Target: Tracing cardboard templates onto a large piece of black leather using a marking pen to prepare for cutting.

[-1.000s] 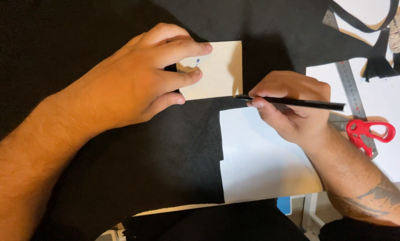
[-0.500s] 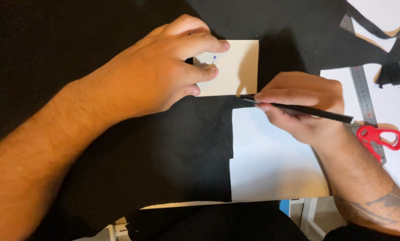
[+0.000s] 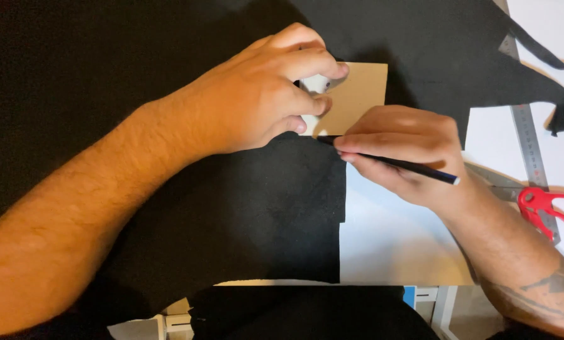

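Card: tan rectangle (image 3: 357, 88) on black fabric (image 3: 168, 82), upper centre.
Left hand (image 3: 263, 94): fingers pressed together on card.
Right hand (image 3: 401, 151): grip clamped on pen (image 3: 414, 166), tip at card's lower edge.
Desk (image 3: 389, 245): ruler (image 3: 530, 151), red scissors (image 3: 549, 208) right.

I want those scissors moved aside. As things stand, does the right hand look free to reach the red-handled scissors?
Probably yes. The red-handled scissors lie beside the right wrist on the white surface with nothing between, but the right hand grips a dark pencil, which it might first have to put down.
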